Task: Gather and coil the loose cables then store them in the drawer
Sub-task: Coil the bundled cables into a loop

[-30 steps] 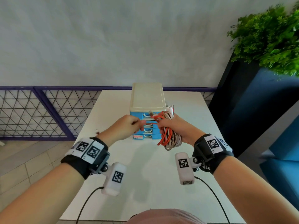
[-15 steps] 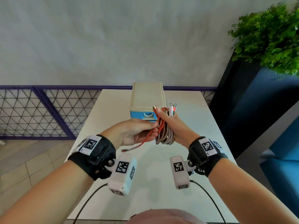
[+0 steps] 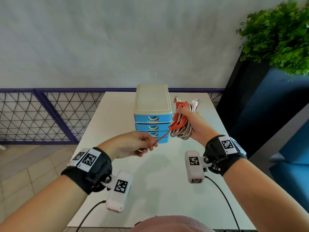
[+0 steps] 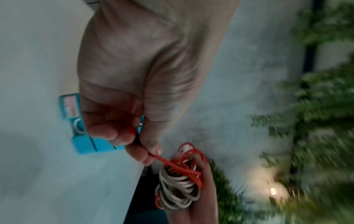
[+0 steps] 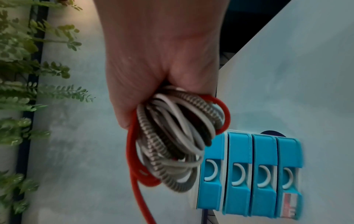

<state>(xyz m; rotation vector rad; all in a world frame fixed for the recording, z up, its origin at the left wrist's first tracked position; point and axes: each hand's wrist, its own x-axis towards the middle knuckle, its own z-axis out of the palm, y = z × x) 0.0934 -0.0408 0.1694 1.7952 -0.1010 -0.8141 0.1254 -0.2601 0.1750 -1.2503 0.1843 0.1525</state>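
- A white worktop (image 3: 160, 178) stands against a grey wall (image 3: 117, 39), a purple mesh railing (image 3: 41, 114) left, a plant (image 3: 277, 36) right.
- The drawer unit (image 3: 152, 114) sits at the far edge, its four blue drawers closed.
- The right hand (image 3: 192, 124) grips the coiled cables (image 3: 181, 129) just beside it.
- The left hand (image 3: 133, 146) pinches the red cable (image 3: 163, 135) end.

The drawer unit (image 3: 152, 113) stands on the bench (image 3: 167, 190), toward its far edge and near the middle, its four drawers stacked and facing the person. Just right of it, above the bench, the right hand (image 3: 192, 124) holds the coil (image 3: 181, 126). One cable (image 3: 163, 135) runs from the coil down and left, across the drawer fronts, to the left hand (image 3: 133, 145), before the unit. Behind the bench runs a railing (image 3: 50, 114); right of it stands a planter (image 3: 267, 106).
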